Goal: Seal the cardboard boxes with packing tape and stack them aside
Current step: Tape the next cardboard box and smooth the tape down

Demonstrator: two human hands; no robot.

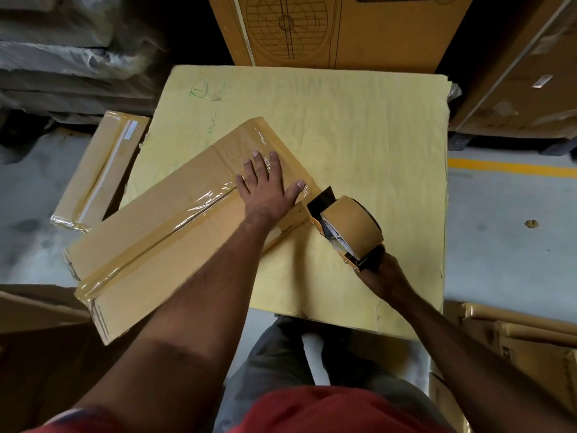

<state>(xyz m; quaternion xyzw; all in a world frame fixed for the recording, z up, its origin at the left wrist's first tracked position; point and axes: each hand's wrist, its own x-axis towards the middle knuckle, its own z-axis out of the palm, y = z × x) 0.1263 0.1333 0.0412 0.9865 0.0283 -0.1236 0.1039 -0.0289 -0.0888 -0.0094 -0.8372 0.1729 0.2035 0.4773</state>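
Observation:
A long flat cardboard box (162, 242) lies at an angle on a yellow-covered work surface (359, 126). Glossy tape runs along its centre seam and over its far end. My left hand (265, 185) presses flat on the box's far end, fingers spread straight. My right hand (382, 275) grips the handle of a tape dispenser (346, 226) that carries a brown tape roll. The dispenser's front edge sits against the box's right end.
Another taped flat box (103, 170) lies on the floor to the left. A large printed carton (337, 29) stands behind the surface. Wrapped stacks fill the upper left, more cartons the right and lower corners. A yellow floor line (512, 168) runs at right.

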